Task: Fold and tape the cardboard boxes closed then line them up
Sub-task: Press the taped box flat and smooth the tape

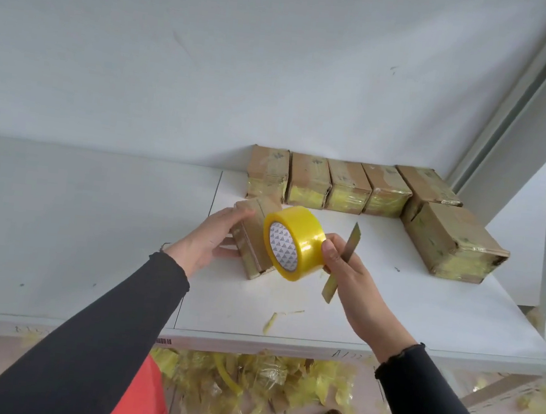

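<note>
Our left hand lay flat-fingered against the box on the bench; our right hand gripped tape and cutter. Best to steady the box, centring tape over the seam.

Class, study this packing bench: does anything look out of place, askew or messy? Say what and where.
The sixth box sits in front of the row's right end, angled, not in line. Tape scraps litter the floor under the table, and one scrap lies near its front edge.
</note>
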Motion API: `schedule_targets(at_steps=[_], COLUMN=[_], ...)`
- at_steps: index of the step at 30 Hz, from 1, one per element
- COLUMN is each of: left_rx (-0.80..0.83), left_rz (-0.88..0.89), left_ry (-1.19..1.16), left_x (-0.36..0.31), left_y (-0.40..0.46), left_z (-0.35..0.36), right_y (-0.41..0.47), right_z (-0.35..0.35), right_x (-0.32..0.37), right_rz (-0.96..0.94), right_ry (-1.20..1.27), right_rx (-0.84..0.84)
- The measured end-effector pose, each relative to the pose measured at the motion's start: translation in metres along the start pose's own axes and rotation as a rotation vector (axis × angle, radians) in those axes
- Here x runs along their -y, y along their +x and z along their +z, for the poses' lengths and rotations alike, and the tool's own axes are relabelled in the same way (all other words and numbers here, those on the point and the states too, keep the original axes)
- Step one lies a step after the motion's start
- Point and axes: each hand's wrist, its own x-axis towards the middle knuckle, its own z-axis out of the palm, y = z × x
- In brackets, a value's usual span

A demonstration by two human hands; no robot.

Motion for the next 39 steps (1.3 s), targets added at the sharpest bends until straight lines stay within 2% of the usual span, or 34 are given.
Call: schedule_targets(at_steps=[3,4,6,8,9,15,20,24,28,31,35,39], left_rx=[-0.051,-0.1,-0.188,-0.136,-0.096,0.03,0.078,0.022,-0.032,-0.038,-0.113,-0.217], left_rz=[0.009,0.076,0.321,0.543,0.565,0.459,0.471,0.455,0.501,0.53,0.54,0.544], left_ry=[0.056,0.117,0.296,0.375,0.375,0.357,0.407,0.493,0.578,0.611,0.681,1.031], left_x=[0.006,0.008,0.01,0.01,0.009,0.005,0.011,0.017,0.015,0.012,0.013,-0.008], left_y=[0.01,0.015,0.022,0.026,0.026,0.018,0.022,0.041,0.034,0.032,0.032,0.017], left_z=[-0.003,-0.005,-0.013,-0.017,-0.016,-0.014,-0.02,-0.025,-0.024,-0.021,-0.017,0.007], right_y=[0.013,0.02,0.034,0.047,0.052,0.067,0.064,0.053,0.033,0.011,0.001,0.004], right_z=[0.005,0.009,0.016,0.025,0.029,0.041,0.039,0.029,0.015,0.004,0.001,0.003], right_x=[0.0,0.0,-0.001,-0.001,0.0,-0.001,-0.004,-0.005,-0.003,-0.011,-0.017,-0.015], right_rz=[0.011,0.019,0.025,0.022,0.019,0.085,0.132,0.066,0.034,0.171,0.325,0.364], right_ry=[0.0,0.008,0.034,0.05,0.049,0.154,0.159,0.071,-0.04,-0.279,-0.42,-0.478], right_rx=[-0.016,-0.024,-0.043,-0.071,-0.085,-0.122,-0.019,0.031,-0.033,0.017,0.053,0.056])
